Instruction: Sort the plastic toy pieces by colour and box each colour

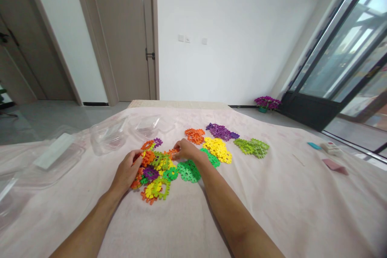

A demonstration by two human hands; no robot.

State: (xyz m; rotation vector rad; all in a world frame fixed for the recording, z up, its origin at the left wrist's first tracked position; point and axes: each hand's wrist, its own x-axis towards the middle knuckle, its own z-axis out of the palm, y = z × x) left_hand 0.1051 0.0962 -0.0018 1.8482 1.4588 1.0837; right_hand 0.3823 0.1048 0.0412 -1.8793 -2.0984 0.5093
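Biggest worry here is piles bleeding into each other. The mixed pile [155,173] of snowflake pieces sits right between both hands, and the right hand [186,150] is reaching across its far side with the forearm lying straight over the dark green pile [189,170]. One lazy drag of that arm could smear greens back into the jumble or shove them into the yellow pile [218,149] just past the wrist. The right hand's fingertips look pinched down on an orange piece [172,152]. The left hand [127,171] is half curled against the near-left edge of the jumble, and I can't tell if it's gripping anything or just resting. The cloth [272,209] is soft and wrinkly, so tugging it could scoot everything. Room-wise: the orange pile [195,136] and purple pile [221,132] are close beyond the right hand, the light green pile [252,147] is further out to its right, and the clear tubs [109,135] are beyond the left hand. There's lots of bare cloth toward the body, and the table edges are well apart from both hands.
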